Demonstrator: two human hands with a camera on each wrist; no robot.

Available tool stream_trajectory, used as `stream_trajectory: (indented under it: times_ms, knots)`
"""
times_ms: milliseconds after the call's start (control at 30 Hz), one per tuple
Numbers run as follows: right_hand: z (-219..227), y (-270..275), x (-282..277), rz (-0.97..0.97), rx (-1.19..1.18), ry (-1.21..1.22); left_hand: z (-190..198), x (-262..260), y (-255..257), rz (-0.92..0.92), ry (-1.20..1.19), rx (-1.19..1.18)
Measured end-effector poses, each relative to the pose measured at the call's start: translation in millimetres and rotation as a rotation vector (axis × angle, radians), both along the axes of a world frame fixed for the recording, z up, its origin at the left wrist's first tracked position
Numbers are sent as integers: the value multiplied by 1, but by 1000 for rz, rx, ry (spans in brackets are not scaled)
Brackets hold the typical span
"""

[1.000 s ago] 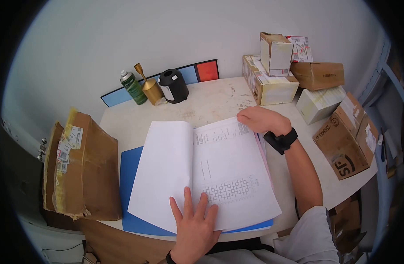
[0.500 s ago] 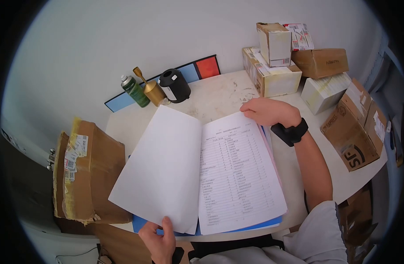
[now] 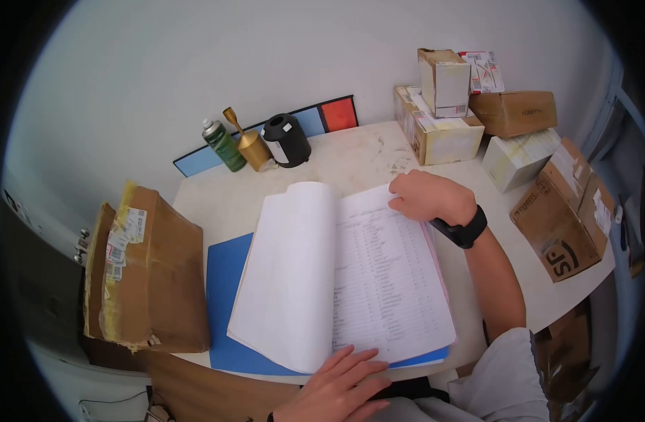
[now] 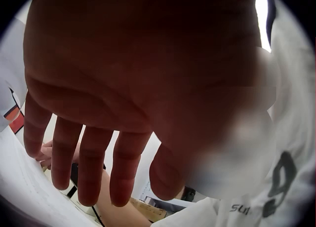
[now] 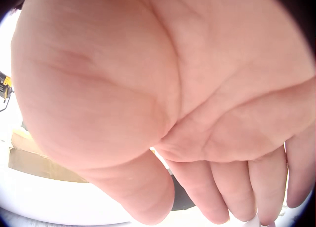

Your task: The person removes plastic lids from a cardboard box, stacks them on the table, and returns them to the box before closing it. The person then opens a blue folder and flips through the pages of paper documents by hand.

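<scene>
A thick document lies open on a blue folder, its right page covered with rows of print. The turned pages form a blank, curved left side. My left hand is at the bottom edge of the right page, fingers extended and spread, as the left wrist view also shows. My right hand is over the page's upper right corner. In the right wrist view its thumb is apart from the loosely straight fingers. A black watch is on the right wrist.
A worn cardboard box stands left of the folder. Behind are a green spray can, a brass-coloured container and a black cylinder. Stacked boxes and an SF box occupy the right side.
A printed list has replaced the page with the grid drawing. The left hand swept a page leftward, then came back right to the bottom edge. The right hand stayed near the upper right corner.
</scene>
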State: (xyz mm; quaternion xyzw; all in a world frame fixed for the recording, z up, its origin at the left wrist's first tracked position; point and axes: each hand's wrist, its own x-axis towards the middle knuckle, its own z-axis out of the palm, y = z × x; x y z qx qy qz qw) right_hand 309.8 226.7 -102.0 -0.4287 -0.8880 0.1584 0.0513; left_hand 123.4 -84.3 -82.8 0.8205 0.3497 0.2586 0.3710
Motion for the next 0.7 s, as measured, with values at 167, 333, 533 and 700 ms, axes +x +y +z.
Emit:
stream_trajectory:
  times_ms: [167,333,533,700]
  knots:
    - [-20,19,5,102,160,221,-28,7,5,418,533,217]
    - [34,-4,-4,-108,-314,344,-18,-5,8,427,683,321]
    - [29,-6,-5,462,-1076,198,10,-1,3,-104,341,-460]
    - [8,-49,-55,1044,-983,172,-26,39,-4,-329,46,89]
